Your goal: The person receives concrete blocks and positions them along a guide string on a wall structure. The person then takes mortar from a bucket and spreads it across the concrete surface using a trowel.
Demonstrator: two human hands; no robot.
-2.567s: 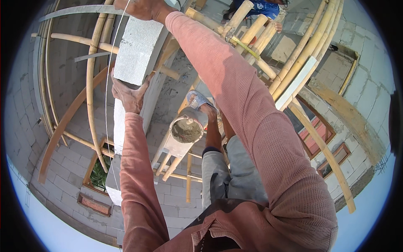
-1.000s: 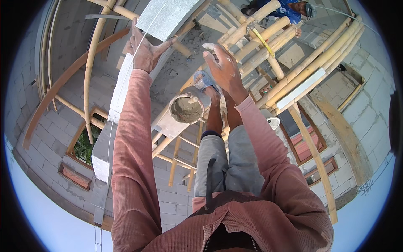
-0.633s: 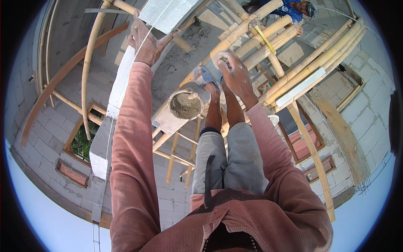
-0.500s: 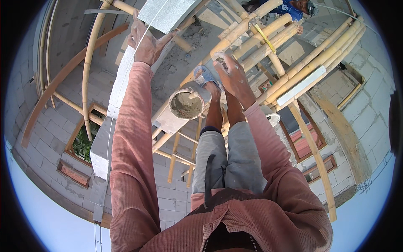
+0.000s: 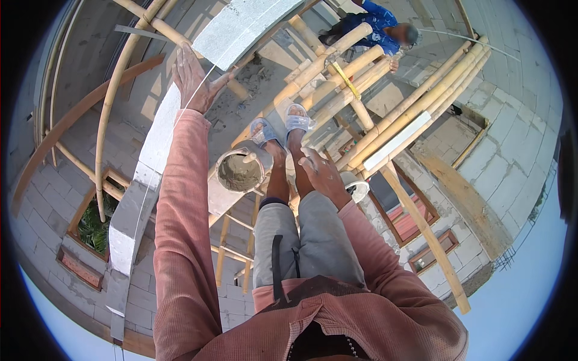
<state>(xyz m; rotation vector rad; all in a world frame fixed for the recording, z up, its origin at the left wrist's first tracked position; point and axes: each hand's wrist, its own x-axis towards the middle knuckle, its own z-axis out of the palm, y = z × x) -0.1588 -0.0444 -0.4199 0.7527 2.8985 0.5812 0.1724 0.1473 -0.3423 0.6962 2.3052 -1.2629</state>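
Observation:
My left hand is spread open with greyish dust on its fingers. It lies at the top of the pale block wall, right by the near end of a light grey block; whether the palm presses on the block is unclear. A taut white string passes over that hand and along the wall. Low beside my right leg, my right hand has loosely bent fingers, apart, with nothing visible in them. A bucket of wet grey mortar stands left of my legs, a handle sticking out of it.
My sandalled feet stand on a scaffold of bamboo poles. A yellow strip lies across poles ahead. Beyond it is another person in a blue shirt. A white container sits right of my legs; a wooden plank slants down there.
My right hand has dropped from out in front back toward my leg. My left hand has spread its fingers at the block's end. The view has shifted, showing both feet and more of the other person.

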